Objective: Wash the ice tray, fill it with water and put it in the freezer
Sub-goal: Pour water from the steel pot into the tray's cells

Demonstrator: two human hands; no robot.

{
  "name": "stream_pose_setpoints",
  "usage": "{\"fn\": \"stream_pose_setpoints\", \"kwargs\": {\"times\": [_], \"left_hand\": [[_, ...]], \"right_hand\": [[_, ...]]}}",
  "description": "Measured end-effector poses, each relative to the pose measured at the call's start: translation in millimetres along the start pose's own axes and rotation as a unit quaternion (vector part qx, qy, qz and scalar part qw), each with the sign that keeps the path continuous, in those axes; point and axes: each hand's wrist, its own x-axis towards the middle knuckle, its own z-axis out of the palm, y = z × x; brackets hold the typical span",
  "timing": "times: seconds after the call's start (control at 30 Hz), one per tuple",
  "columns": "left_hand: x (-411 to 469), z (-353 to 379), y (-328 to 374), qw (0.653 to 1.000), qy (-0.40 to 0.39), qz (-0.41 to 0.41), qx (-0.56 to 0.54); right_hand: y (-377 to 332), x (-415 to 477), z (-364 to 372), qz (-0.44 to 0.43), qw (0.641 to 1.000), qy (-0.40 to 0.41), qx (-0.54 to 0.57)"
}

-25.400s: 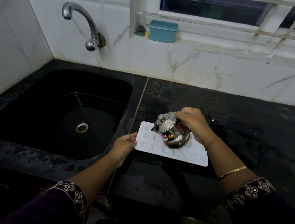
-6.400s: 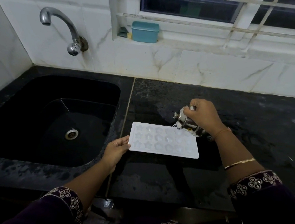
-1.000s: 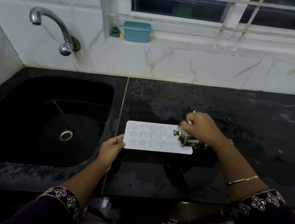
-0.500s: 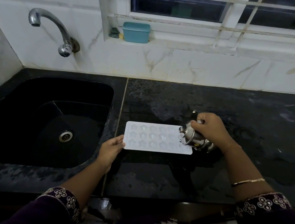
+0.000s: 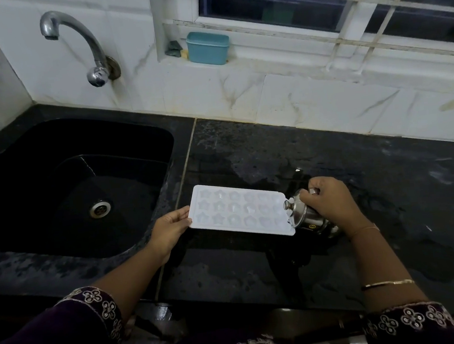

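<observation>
A white ice tray (image 5: 240, 210) with star-shaped cups lies flat on the black countertop (image 5: 329, 157), just right of the sink. My left hand (image 5: 170, 227) grips the tray's left edge. A small lidded steel pot (image 5: 305, 217) is tipped on its side toward the tray's right end, lid knob pointing left. My right hand (image 5: 328, 200) is closed around the pot. The cups look glossy; I cannot tell how full they are.
A black sink (image 5: 76, 185) with a steel drain (image 5: 100, 209) sits at left under a wall tap (image 5: 77, 45). A teal box (image 5: 207, 48) stands on the window ledge. The counter around the tray is wet.
Over the last second my right hand and the tilted pot have moved from over the tray's right part to just beyond its right edge. Tray and left hand have stayed put.
</observation>
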Motion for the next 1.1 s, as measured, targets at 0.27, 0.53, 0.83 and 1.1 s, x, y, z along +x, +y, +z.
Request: {"fn": "stream_pose_setpoints", "kwargs": {"times": [0.27, 0.53, 0.83, 1.1], "left_hand": [[1, 0, -1, 1.0, 0.0, -0.003, 0.0], [-1, -1, 0, 1.0, 0.0, 0.001, 0.006], [0, -2, 1, 1.0, 0.0, -0.008, 0.011], [0, -3, 0, 1.0, -0.004, -0.009, 0.011]], "right_hand": [[-7, 2, 5, -0.021, 1.0, 0.002, -0.005], [-5, 3, 5, -0.018, 0.999, -0.012, -0.03], [-16, 5, 7, -0.028, 0.998, -0.025, -0.055], [-18, 7, 4, -0.038, 0.995, -0.027, -0.085]]}}
